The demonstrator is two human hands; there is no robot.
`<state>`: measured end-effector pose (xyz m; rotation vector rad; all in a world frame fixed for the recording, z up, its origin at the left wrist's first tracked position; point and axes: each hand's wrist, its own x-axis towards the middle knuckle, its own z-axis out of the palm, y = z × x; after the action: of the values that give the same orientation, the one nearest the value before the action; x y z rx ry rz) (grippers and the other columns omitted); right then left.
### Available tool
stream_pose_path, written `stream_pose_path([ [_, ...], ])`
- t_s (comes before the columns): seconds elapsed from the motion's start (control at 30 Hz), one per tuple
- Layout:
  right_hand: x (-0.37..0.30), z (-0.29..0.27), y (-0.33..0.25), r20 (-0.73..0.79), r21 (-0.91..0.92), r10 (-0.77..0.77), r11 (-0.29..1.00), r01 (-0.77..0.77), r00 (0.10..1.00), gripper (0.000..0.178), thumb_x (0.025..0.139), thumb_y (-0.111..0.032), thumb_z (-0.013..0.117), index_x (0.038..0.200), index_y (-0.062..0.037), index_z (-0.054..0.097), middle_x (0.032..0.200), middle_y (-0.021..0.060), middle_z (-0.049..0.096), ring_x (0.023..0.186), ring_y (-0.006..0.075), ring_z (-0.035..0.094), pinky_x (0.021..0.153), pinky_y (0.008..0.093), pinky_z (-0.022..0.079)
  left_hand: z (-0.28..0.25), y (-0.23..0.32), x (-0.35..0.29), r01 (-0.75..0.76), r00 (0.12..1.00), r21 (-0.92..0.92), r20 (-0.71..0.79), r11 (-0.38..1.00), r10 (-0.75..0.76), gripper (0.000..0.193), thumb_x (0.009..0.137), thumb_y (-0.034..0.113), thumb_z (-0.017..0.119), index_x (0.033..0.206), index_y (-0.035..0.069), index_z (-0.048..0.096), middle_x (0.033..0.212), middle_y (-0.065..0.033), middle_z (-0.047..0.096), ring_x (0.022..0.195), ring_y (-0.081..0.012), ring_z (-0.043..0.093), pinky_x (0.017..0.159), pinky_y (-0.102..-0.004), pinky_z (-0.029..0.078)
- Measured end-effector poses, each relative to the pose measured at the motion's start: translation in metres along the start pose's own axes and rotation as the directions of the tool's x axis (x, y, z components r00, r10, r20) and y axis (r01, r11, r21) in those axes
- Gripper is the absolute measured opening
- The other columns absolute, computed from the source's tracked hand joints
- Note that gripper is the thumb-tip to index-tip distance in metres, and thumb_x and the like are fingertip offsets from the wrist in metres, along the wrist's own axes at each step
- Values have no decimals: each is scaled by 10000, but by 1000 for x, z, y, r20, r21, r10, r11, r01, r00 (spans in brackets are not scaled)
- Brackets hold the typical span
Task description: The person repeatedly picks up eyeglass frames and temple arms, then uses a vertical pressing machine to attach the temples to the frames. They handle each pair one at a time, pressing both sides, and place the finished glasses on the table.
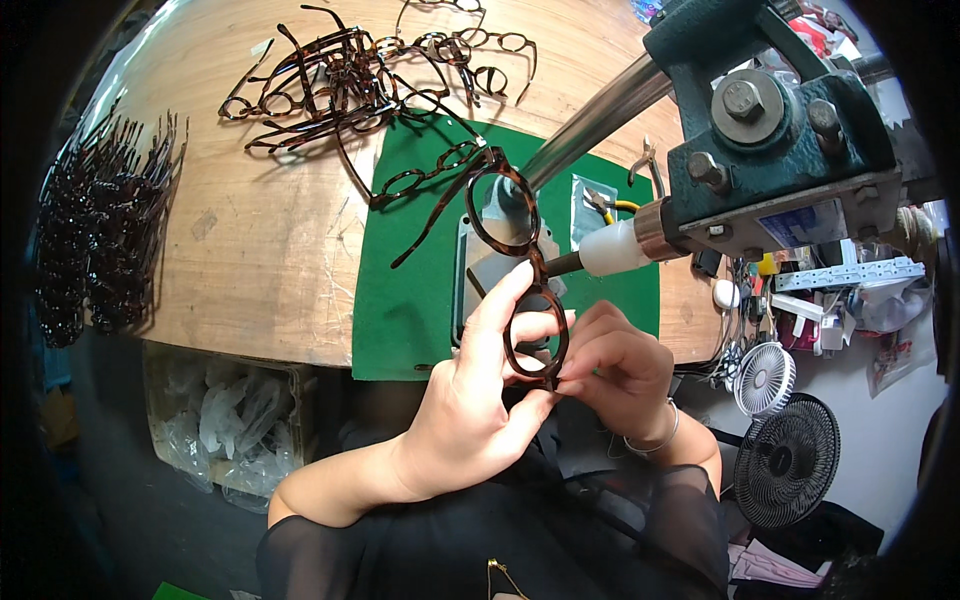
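A tortoiseshell eyeglass frame (pixel 563 342) is held up on edge above the green mat. My left hand (pixel 465 425) grips its lower rim, with the index finger up near the bridge and other fingers seen through the rim opening. At the lower end corner, my right hand (pixel 630 372) pinches with thumb and finger; anything small between those fingertips is hidden. One temple arm stretches down and left from the upper end. Close to the bridge is the dark tip of a bench press (pixel 790 140), behind a white collar (pixel 612 248).
The green mat (pixel 400 300) lies on a wooden table (pixel 250 290). Jumbled tortoiseshell frames (pixel 345 75) lie at the back, and stacked ones (pixel 100 230) at left. Yellow-handled pliers (pixel 605 205) sit on a small bag. Fans (pixel 785 460) stand at right; a bin of plastic bags (pixel 235 420) is below left.
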<state>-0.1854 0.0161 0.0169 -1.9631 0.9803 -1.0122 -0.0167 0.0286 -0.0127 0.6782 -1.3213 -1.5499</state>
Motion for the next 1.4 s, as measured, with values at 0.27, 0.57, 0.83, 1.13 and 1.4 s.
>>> stream_pose_path([
  [0.27, 3, -5, 0, 32, 34, -12, 999, 11, 999, 153, 629, -42, 735, 752, -59, 644, 739, 37, 618, 687, 173, 538, 625, 275, 431, -1, 6, 3, 41, 999, -133, 21, 990, -38, 822, 733, -103, 575, 1356, 55, 63, 1182, -185, 468, 899, -140, 576, 774, -242, 475],
  [0.57, 8, -7, -5, 86, -25, -63, 998, 65, 994, 147, 642, -62, 730, 746, -58, 626, 715, 34, 594, 669, 183, 528, 616, 282, 423, -2, 3, 1, 19, 998, -71, 62, 997, -15, 831, 734, -108, 585, 1356, 57, 58, 1176, -183, 470, 946, -155, 564, 791, -256, 474],
  [0.83, 2, -2, -6, 60, -34, -19, 999, 21, 998, 153, 656, -88, 726, 740, -62, 600, 712, 34, 573, 655, 198, 518, 603, 290, 426, -2, 5, 2, 32, 998, -65, 60, 997, -28, 841, 729, -107, 582, 1358, 59, 50, 1184, -187, 465, 942, -155, 560, 802, -266, 472],
  [1.13, 3, -7, -7, 39, -29, -59, 998, 61, 997, 141, 652, -66, 725, 751, -54, 626, 716, 43, 604, 660, 191, 541, 624, 287, 436, -3, 5, 3, 45, 995, -134, 97, 990, -32, 826, 742, -87, 584, 1357, 59, 53, 1190, -189, 458, 948, -148, 556, 806, -259, 467],
  [1.4, 9, -11, -8, 120, 55, 55, 997, -62, 991, 143, 644, -46, 734, 741, -60, 629, 691, 26, 590, 644, 160, 529, 609, 269, 425, -4, 3, 0, 18, 995, -24, 101, 1000, -16, 820, 746, -86, 583, 1356, 60, 54, 1186, -189, 459, 961, -165, 556, 805, -263, 469],
])
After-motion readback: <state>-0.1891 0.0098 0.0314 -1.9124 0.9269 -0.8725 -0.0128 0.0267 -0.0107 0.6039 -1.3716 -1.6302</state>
